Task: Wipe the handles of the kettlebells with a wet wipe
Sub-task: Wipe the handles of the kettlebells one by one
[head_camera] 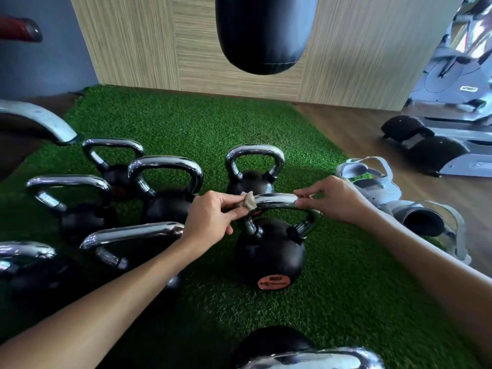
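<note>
A black kettlebell [270,255] with a chrome handle [277,201] stands on the green turf [186,123] in the middle. My left hand [213,217] pinches a crumpled grey wet wipe [248,200] against the left end of that handle's top bar. My right hand [334,199] pinches the right end of the same bar with thumb and fingertips. Several more black kettlebells with chrome handles stand to the left, one [251,179] just behind and one [292,350] at the bottom edge.
A black punching bag [266,33] hangs above the turf's far side. Grey sandals [394,198] lie to the right on the turf's edge. An exercise machine [458,89] stands at the far right on wood floor, with black pads near its base.
</note>
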Demonstrator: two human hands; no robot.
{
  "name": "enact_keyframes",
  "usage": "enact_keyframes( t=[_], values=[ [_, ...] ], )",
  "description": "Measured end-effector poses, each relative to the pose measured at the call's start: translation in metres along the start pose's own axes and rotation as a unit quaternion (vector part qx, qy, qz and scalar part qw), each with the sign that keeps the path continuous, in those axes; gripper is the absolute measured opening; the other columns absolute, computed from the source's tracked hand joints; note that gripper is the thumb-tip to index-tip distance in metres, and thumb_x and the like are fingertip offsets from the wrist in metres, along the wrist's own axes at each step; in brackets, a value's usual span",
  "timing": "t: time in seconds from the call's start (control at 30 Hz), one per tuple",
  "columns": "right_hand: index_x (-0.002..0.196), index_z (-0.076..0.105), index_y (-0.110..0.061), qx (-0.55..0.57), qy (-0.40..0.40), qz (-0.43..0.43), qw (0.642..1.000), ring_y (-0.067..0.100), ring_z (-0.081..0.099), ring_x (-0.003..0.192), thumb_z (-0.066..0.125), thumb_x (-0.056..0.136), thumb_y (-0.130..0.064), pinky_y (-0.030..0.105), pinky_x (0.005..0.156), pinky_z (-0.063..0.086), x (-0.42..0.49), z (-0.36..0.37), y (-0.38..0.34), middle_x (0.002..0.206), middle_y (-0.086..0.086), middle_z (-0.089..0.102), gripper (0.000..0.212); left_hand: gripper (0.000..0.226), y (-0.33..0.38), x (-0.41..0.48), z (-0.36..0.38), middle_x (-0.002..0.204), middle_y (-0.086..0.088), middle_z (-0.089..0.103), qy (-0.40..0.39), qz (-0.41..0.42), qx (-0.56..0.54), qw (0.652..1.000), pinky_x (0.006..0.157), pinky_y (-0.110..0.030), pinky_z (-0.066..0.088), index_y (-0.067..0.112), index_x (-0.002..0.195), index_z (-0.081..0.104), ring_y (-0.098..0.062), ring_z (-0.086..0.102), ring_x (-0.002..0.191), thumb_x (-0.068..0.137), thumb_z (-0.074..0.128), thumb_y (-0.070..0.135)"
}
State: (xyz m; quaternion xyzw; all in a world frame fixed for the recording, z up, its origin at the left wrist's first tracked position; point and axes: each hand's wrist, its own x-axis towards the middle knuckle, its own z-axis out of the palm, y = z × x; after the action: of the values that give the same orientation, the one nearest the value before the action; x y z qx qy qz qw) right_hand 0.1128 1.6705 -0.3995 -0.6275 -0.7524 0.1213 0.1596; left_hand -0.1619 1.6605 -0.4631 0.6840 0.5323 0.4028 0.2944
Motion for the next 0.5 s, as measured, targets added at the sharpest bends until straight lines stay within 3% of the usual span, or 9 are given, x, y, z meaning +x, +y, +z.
enact_keyframes(
  t=[0.13,0.2,0.27,0.37,0.43,0.5],
  values=[
    [0.110,0.075,-0.039,0.018,0.005,0.005,1.000,0.002,0.039,0.035,0.076,0.080,-0.052,0.014,0.039,0.031,-0.002,0.002,0.003,0.043,-0.032,0.054,0.033,0.035,-0.030,-0.020,0.026,0.091,0.013,0.079,0.048,-0.150,-0.164,0.974,0.065,-0.027,0.059,0.023,0.117,0.077,-0.008,0.066,0.054,0.083,0.084,0.020],
    [0.111,0.074,-0.041,0.016,-0.001,0.003,1.000,0.003,0.037,0.034,0.076,0.080,-0.052,0.015,0.038,0.029,0.000,0.000,0.004,0.041,-0.029,0.053,0.033,0.033,-0.033,-0.024,0.038,0.086,0.012,0.079,0.078,-0.176,-0.205,0.960,0.072,-0.035,0.062,0.023,0.114,0.077,-0.005,0.065,0.054,0.082,0.084,0.017],
    [0.111,0.073,-0.045,0.003,-0.022,-0.011,1.000,0.002,0.038,0.035,0.075,0.079,-0.055,0.016,0.040,0.028,0.005,-0.003,0.006,0.048,-0.025,0.060,0.033,0.032,-0.034,-0.027,0.048,0.085,0.012,0.079,0.107,-0.194,-0.235,0.946,0.070,-0.032,0.062,0.022,0.115,0.077,-0.003,0.064,0.052,0.084,0.083,0.017],
    [0.113,0.065,-0.055,-0.014,-0.069,-0.034,0.997,-0.006,0.048,0.041,0.074,0.081,-0.054,0.011,0.047,0.035,0.011,-0.012,0.013,0.081,-0.025,0.074,0.033,0.031,-0.035,-0.036,0.065,0.088,0.014,0.078,0.115,-0.246,-0.265,0.925,0.067,-0.027,0.060,0.020,0.118,0.076,-0.003,0.064,0.050,0.087,0.081,0.019],
    [0.119,0.061,-0.056,-0.004,-0.119,-0.029,0.992,-0.007,0.052,0.050,0.072,0.082,-0.054,0.009,0.054,0.036,0.011,-0.017,0.020,0.080,-0.028,0.072,0.038,0.029,-0.034,-0.039,0.077,0.089,0.015,0.076,0.120,-0.274,-0.281,0.912,0.059,-0.018,0.057,0.019,0.118,0.076,-0.002,0.064,0.049,0.088,0.080,0.021],
    [0.125,0.062,-0.053,0.016,-0.153,-0.020,0.988,0.006,0.065,0.069,0.068,0.079,-0.061,0.020,0.070,0.043,0.008,-0.016,0.030,0.089,-0.016,0.077,0.047,0.027,-0.031,-0.036,0.087,0.087,0.016,0.075,0.137,-0.295,-0.290,0.900,0.051,-0.009,0.049,0.019,0.116,0.076,0.001,0.063,0.047,0.089,0.079,0.019]
  ],
)
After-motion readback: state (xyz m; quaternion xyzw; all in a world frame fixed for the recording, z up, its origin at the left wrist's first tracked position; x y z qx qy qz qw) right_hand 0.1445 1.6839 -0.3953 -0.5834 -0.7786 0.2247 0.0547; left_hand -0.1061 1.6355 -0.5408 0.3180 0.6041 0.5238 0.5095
